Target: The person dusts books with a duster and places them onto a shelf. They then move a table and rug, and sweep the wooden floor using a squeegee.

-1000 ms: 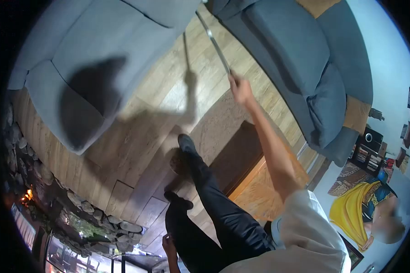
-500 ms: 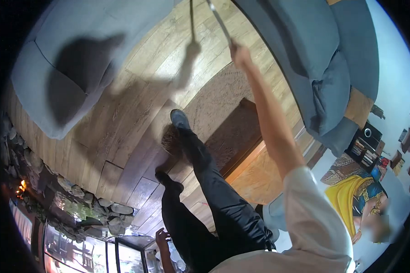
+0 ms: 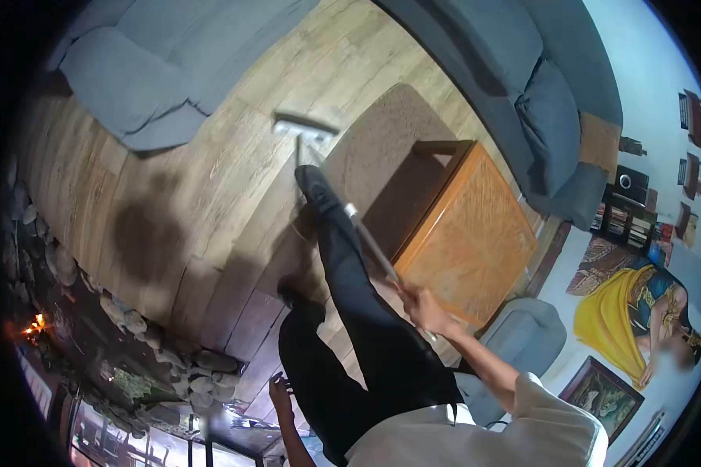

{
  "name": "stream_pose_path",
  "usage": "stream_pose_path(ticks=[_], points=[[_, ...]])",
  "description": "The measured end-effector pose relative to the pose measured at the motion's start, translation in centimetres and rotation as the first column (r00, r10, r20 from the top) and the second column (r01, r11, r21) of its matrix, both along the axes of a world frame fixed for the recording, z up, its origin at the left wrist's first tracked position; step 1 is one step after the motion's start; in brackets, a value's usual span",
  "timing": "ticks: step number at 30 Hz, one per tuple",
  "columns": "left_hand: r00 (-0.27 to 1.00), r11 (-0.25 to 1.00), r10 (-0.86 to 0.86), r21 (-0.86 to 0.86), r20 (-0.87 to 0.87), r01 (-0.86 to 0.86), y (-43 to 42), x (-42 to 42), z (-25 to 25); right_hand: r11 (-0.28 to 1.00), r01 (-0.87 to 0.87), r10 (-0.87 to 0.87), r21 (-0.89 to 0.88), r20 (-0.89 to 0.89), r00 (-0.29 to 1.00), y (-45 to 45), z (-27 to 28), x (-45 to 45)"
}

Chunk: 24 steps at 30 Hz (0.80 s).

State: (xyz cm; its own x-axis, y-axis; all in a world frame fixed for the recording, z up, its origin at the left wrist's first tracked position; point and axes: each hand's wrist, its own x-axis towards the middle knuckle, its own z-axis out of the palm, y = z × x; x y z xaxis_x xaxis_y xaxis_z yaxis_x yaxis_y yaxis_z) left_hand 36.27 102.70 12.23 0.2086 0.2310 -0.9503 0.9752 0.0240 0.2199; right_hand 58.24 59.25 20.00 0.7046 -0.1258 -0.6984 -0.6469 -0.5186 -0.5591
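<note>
My right hand [image 3: 430, 313] is wrapped around the handle of a long-handled flat mop [image 3: 378, 255]. The handle runs past my right leg, with a pale collar [image 3: 350, 210] partway along. At its far end the wide head [image 3: 305, 127], light with a dark edge, lies on the wooden floor beyond my dark shoe [image 3: 313, 184] and is somewhat blurred. My left hand [image 3: 281, 393] hangs low beside my left leg, apart from the mop. Its fingers are loosely bent and apart, with nothing visible in them.
A wooden table [image 3: 475, 233] stands on a brown rug [image 3: 401, 117] to my right. Grey sofas [image 3: 156, 70] flank the floor. A stone border [image 3: 132, 321] edges a planted area at lower left, near a small flame [image 3: 36, 324]. A grey seat [image 3: 526, 335] is behind the table.
My right hand has drawn back from far ahead to beside my right thigh, bringing the mop with it. The mop head is now in view near my foot. My left hand has barely moved.
</note>
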Motion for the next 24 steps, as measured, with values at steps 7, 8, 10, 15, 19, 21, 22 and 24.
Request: stream_pose_path(ticks=[7, 8, 10, 15, 19, 21, 22, 24], points=[[0.995, 0.995, 0.093, 0.033, -0.027, -0.092, 4.2, -13.3, 2.6, 0.775, 0.601, -0.237, 0.196, -0.792, 0.563, 6.2, 11.6, -1.1], [0.982, 0.984, 0.166, 0.075, -0.087, -0.16, 4.2, -16.1, 3.1, 0.78, 0.593, -0.263, 0.198, -0.757, 0.598, 6.9, 12.9, -0.9], [0.958, 0.973, 0.222, 0.106, -0.184, -0.205, 4.2, -23.3, 4.2, 0.861, 0.494, -0.289, 0.122, -0.682, 0.672, 7.3, 14.2, 1.0], [0.922, 0.974, 0.223, 0.103, -0.317, -0.2, -1.3, -36.6, 6.6, 0.934, 0.356, -0.344, -0.001, -0.258, 0.903, 0.1, 6.5, 4.2], [0.871, 0.952, 0.28, -0.003, -0.404, -0.308, -7.3, -32.5, 7.5, 0.981, 0.184, -0.17, -0.064, 0.173, 0.97, -5.1, -10.9, 11.3], [0.893, 0.954, 0.271, -0.024, -0.36, -0.299, -9.1, -32.4, 6.3, 0.947, 0.309, -0.297, -0.091, 0.12, 0.947, -5.7, -18.7, 14.3], [0.903, 0.954, 0.27, -0.032, -0.335, -0.298, -9.8, -32.7, 5.7, 0.935, 0.354, -0.346, -0.026, 0.156, 0.925, -5.1, -21.7, 14.5], [0.921, 0.959, 0.254, -0.049, -0.294, -0.28, -10.6, -33.8, 4.9, 0.919, 0.353, -0.312, -0.175, 0.221, 0.924, -0.4, -24.1, 12.2]])
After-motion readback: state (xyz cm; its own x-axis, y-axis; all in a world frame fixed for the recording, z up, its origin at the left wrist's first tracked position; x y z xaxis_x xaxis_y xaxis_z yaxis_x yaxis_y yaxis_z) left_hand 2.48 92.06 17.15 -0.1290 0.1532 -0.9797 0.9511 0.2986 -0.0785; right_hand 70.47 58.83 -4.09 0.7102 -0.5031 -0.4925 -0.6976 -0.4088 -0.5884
